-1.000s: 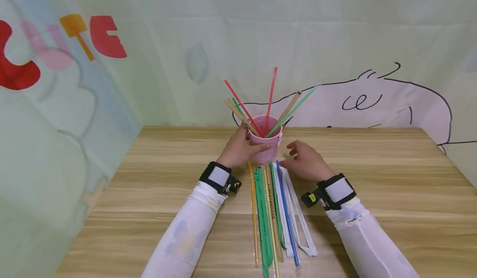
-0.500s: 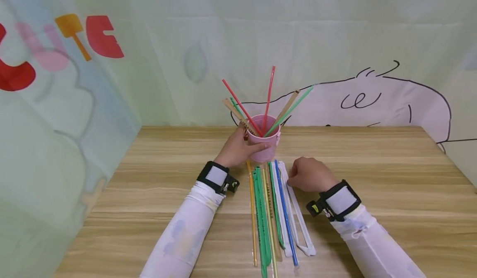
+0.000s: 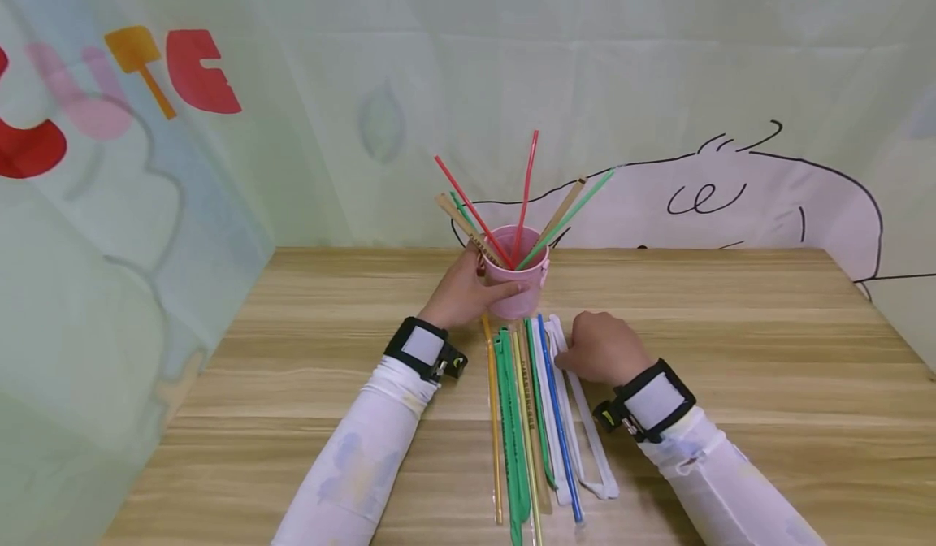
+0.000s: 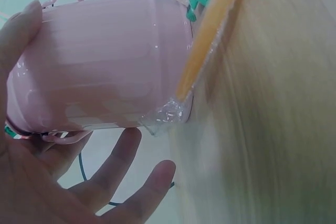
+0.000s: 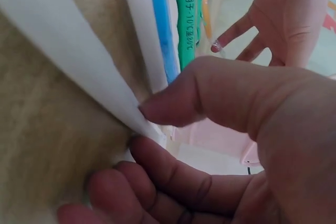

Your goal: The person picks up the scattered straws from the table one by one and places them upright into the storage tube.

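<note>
My left hand [image 3: 464, 294] grips the pink bucket [image 3: 532, 290] near its rim, thumb across the front and fingers round the far side. Red straws [image 3: 529, 176], brown paper-wrapped straws [image 3: 561, 209] and green straws [image 3: 585, 201] lean out of the bucket. My right hand [image 3: 605, 349] pinches a bent, white paper-wrapped straw [image 3: 589, 424] near its far end. In the right wrist view, thumb and index fingertip meet the white wrapper [image 5: 79, 56] from both sides; the other fingers curl below. The straw's pinched tip is partly hidden.
In front of the bucket lies a row of straws: an orange one [image 3: 494, 432], green-wrapped ones [image 3: 515, 440], a yellow one [image 3: 528, 424] and a blue one [image 3: 560, 424]. Behind the wooden table [image 3: 731, 327] hangs a printed cloth [image 3: 468, 83].
My right hand has come from beside the bucket toward me, its fingers closing on the far end of the white straw. My left hand stays on the bucket.
</note>
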